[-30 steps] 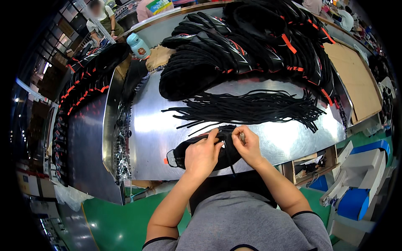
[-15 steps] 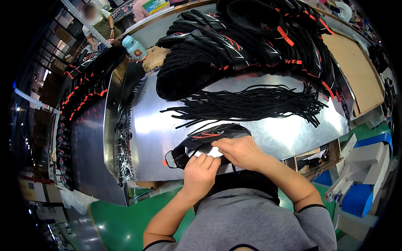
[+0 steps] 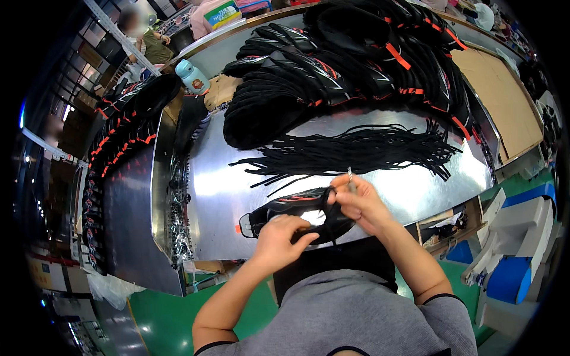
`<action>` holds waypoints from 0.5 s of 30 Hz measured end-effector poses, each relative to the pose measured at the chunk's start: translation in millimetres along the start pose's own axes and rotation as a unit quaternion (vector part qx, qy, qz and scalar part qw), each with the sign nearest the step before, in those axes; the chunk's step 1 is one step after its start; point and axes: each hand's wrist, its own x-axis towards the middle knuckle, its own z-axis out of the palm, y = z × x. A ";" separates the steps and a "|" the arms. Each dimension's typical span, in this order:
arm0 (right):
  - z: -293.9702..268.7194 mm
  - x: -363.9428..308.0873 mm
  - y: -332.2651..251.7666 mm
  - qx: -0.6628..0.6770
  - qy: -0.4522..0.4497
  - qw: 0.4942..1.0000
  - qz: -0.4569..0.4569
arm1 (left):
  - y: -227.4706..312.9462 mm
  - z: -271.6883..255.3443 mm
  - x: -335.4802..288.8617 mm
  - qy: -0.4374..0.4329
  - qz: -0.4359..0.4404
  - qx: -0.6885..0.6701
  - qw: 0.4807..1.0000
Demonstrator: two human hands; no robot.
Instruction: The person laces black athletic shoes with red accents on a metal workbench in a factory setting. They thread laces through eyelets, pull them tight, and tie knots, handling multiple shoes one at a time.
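Lacing seems the step: the upper (image 3: 292, 203) lies on the table (image 3: 215, 202), the left hand (image 3: 279, 237) at its near side (thumb spread, grip impossible to tell); the right hand (image 3: 363, 204) grips a small tool (image 3: 352, 181). The next pull would call for steadying the upper.

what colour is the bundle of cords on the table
Black cords, best seen in the head view.

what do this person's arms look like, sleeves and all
The short sleeves are grey, edged with black trim. Below them the forearms are bare. Left grip and right grip are ungloved, five-fingered hands; no watch shows on either wrist.
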 end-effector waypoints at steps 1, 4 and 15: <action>-2.6 0.8 -5.2 0.055 0.013 0.998 -0.028 | 3.7 -6.8 6.1 -0.073 -0.128 -0.100 0.984; 1.7 4.8 -24.9 0.106 0.041 0.987 -0.115 | -26.7 -12.5 19.7 -0.157 -0.313 -0.366 0.862; 34.0 -47.9 10.1 -0.055 0.122 0.989 0.056 | -10.9 4.3 28.6 -0.073 -0.329 -0.459 0.822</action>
